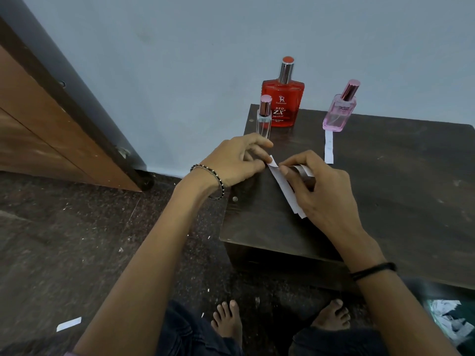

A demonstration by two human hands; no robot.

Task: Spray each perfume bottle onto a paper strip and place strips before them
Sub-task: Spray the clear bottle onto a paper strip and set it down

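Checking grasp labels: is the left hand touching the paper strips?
Touching. The head view shows the left hand pinching the upper end of the strips, which the right hand also holds.

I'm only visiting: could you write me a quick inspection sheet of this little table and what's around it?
Surface: dark wooden table, scuffed.
Job's things: red bottle, clear bottle and pink bottle stand capped at the back; a placed strip lies before the pink one; none shows before the others.
Clutter: paper scrap on the floor; paper bits lower right.
Hands: left hand pinches the top end of the loose strips that the right hand holds.
Cables: nothing seen.
Surroundings: blue-grey wall, wooden door, speckled floor, bare feet.
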